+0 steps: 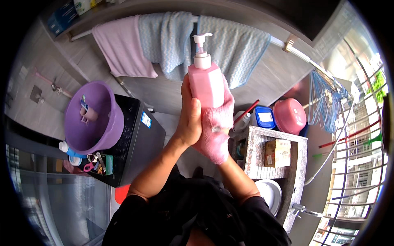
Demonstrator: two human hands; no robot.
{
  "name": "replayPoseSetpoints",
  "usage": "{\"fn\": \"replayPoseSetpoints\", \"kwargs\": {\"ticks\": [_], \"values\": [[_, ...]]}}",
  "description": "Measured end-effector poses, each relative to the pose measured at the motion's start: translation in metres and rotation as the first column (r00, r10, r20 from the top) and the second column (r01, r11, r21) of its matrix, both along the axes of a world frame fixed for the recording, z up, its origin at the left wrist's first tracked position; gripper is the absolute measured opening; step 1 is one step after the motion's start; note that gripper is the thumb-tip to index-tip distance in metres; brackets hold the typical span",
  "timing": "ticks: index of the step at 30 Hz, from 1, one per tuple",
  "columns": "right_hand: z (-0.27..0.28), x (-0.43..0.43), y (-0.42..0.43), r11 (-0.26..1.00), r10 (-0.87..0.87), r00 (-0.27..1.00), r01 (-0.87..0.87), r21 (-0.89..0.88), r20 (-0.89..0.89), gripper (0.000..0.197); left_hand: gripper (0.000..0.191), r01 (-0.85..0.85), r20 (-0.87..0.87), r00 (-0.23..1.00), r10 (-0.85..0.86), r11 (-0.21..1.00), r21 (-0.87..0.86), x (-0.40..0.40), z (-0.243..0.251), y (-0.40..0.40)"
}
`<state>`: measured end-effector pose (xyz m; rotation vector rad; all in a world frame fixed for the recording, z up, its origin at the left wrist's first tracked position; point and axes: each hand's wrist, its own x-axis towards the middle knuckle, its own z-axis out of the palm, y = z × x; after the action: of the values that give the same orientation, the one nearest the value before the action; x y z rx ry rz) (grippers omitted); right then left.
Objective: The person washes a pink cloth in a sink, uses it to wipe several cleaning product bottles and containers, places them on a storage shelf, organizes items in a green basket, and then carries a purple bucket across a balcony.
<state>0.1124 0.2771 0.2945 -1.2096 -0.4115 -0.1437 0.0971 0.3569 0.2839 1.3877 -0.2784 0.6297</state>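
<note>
A pink pump bottle [207, 84] with a white pump head stands upright between my hands, in the middle of the view. My left hand [191, 120] grips its left side, the thumb across the front near the base. A fluffy pink cloth [217, 132] wraps the bottle's lower right side and covers much of my right hand [227, 130], whose fingers are hidden under it. Behind the bottle, a pink towel [123, 46] and patterned blue-grey towels [234, 49] hang on a rail.
At left, a purple basin [115, 123] with a cup and toothbrushes stands on a dark appliance [147, 132], beside a small container of odds and ends. At right are a stone sink [300, 172], a small carton [278, 152], a pink basin [290, 115] and blue hangers [323, 101].
</note>
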Motion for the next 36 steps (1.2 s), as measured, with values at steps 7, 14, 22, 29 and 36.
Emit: {"fn": "replayPoseSetpoints", "kwargs": {"ticks": [7, 14, 22, 29, 36], "values": [[0.034, -0.002, -0.045, 0.942, 0.119, 0.886, 0.043, 0.334, -0.448, 0.058, 0.065, -0.150, 0.043, 0.989, 0.143, 0.946, 0.287, 0.006, 0.025, 0.001], [0.033, -0.002, -0.045, 0.787, 0.566, 0.750, -0.368, 0.495, -0.343, 0.066, 0.089, 0.616, -0.231, 0.752, -0.617, 0.783, -0.087, 0.016, 0.042, 0.048], [0.040, -0.025, -0.015, 0.651, -0.273, 0.959, 0.245, -0.719, 0.079, 0.037, 0.083, 0.564, 0.001, 0.809, -0.587, 0.777, -0.281, 0.011, 0.018, 0.055], [0.053, -0.009, -0.003, 0.916, 0.027, 0.939, 0.114, 0.385, -0.342, 0.043, 0.079, 0.614, 0.124, 0.780, -0.614, 0.710, -0.345, 0.000, 0.008, 0.061], [0.103, -0.015, 0.012, 0.969, -0.214, 0.955, 0.235, -0.081, 0.207, 0.040, 0.080, 0.602, 0.125, 0.773, -0.621, 0.658, -0.454, -0.012, 0.012, 0.048]]}}
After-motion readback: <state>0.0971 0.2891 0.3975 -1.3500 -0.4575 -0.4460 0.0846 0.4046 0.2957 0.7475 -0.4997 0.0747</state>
